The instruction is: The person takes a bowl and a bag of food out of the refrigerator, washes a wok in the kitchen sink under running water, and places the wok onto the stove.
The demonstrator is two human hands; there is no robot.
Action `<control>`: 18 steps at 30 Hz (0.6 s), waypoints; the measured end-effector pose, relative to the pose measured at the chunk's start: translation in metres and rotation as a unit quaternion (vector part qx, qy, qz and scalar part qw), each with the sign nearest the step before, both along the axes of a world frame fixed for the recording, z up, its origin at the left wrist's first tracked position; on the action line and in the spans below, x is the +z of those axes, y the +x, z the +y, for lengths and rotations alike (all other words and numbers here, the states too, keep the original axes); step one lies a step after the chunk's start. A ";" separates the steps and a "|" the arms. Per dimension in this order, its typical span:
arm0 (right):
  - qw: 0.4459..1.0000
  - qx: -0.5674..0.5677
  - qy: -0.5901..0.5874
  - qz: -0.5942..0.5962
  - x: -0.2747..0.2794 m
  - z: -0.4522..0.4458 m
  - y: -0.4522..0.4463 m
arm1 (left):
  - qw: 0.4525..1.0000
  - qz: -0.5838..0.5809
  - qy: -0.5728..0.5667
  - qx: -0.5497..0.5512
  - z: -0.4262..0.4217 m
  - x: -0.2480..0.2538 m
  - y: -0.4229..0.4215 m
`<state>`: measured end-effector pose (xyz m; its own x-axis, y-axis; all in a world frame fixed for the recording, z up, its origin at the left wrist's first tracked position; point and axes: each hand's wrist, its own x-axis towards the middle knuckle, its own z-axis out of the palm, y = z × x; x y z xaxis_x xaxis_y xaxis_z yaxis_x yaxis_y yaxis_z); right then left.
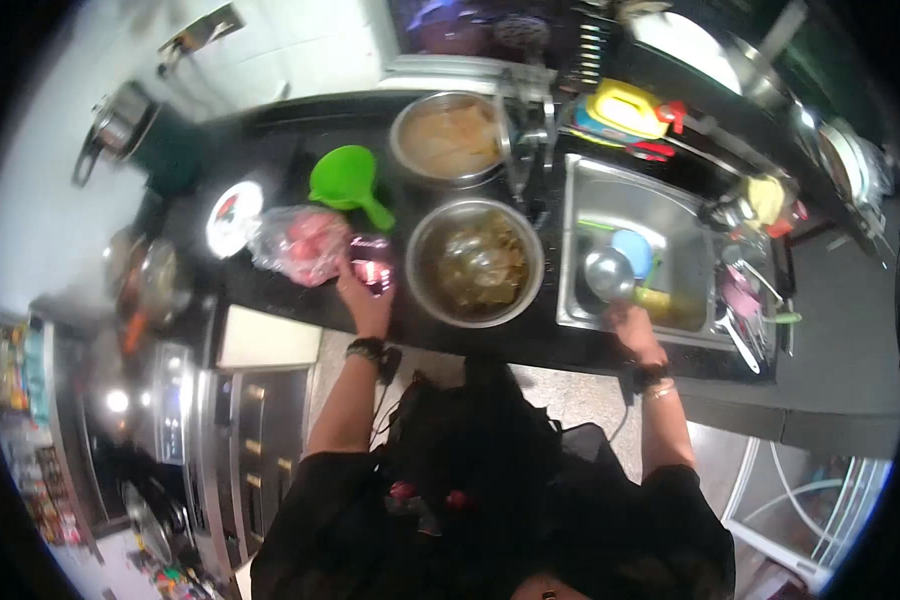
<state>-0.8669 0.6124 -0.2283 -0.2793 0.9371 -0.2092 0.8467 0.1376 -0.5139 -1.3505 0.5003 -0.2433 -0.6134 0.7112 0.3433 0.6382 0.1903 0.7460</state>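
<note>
My left hand [367, 302] is closed round the lower edge of a phone [372, 264] with a lit pinkish screen, over the counter. Touching or close beside the phone lies a clear plastic bag [300, 245] with something pink-red inside. Over the front edge of the sink [582, 305] is my right hand [636, 332], its fingers blurred. Just beyond them is a small round metal bowl [608, 274]; whether I grip it I cannot make out. A blue round item [631, 250] sits behind that bowl. Between my hands stands a large steel bowl [475, 308] of greenish-brown leaves in liquid.
A steel bowl [407, 160] with pale brownish contents stands at the back. Left of it are a green strainer or scoop [344, 178] and a white plate [232, 222]. A yellow bottle [625, 108] stands behind the sink; several utensils [748, 310] lie to its right.
</note>
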 end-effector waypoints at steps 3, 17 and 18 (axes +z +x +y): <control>1.000 -0.004 0.015 0.008 0.000 0.012 0.004 | 1.000 -0.005 0.002 0.023 -0.005 -0.002 0.006; 0.979 -0.174 0.076 -0.073 0.010 0.149 0.173 | 0.986 0.162 0.029 0.005 -0.021 0.077 0.021; 0.979 -0.148 0.128 -0.060 -0.044 0.189 0.229 | 0.985 0.172 0.029 -0.007 -0.033 0.078 0.027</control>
